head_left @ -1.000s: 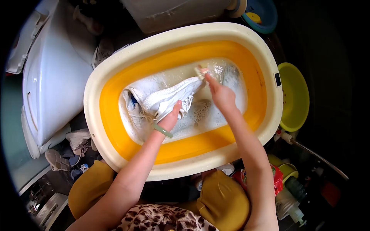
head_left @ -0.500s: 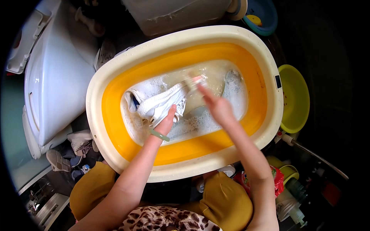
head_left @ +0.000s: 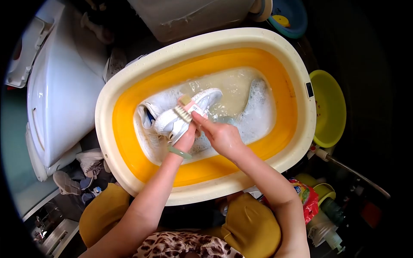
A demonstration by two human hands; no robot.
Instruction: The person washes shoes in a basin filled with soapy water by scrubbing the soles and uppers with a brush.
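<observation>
My left hand [head_left: 186, 139], with a green bangle at the wrist, grips a white shoe [head_left: 210, 99] over soapy water. Held in my right hand [head_left: 225, 137] is a small scrub brush [head_left: 184, 109] with pale bristles and a pinkish back. Its bristles lie against the shoe's side, as far as I can see. Both hands are close together inside a cream-and-yellow washtub [head_left: 291, 107]. Another white item with a dark blue inside [head_left: 145, 112] lies in the suds at the left. A greyish shape [head_left: 255, 95], partly under foam, rests at the right.
A white toilet-like fixture [head_left: 64, 94] stands left of the tub, with several shoes [head_left: 66, 182] on the floor below it. On the right are a lime-green basin [head_left: 330, 109], a metal pole [head_left: 359, 175], a red packet [head_left: 309, 204] and bottles. A blue basin [head_left: 294, 26] sits at the back.
My right hand has moved left and slightly down with the brush, from the shoe's far end to its near part. The shoe's far end now shows plainly, and my left hand keeps its hold.
</observation>
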